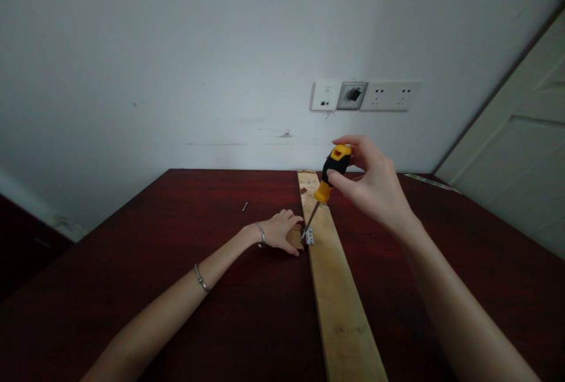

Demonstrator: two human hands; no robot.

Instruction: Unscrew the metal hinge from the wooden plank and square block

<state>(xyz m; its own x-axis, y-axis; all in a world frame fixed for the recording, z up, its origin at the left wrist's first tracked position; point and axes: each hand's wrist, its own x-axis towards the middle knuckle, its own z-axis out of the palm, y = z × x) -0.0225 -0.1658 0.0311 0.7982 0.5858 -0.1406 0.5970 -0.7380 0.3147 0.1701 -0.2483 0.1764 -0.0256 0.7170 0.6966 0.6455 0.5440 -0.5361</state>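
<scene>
My right hand grips a yellow and black screwdriver by its handle, between the thumb and fingers. The screwdriver leans, and its shaft runs down to a small metal hinge at the left edge of a long wooden board. I cannot make out exactly where the tip touches. Left of the hinge, my left hand holds a small brown piece, seemingly wood, with thumb and fingers around it. Part of that piece is hidden under the hand.
The dark red table meets a white wall at its far edge. A small metal screw or pin lies left of the board. Sockets are on the wall. A flat strip lies at the back right, near a pale door.
</scene>
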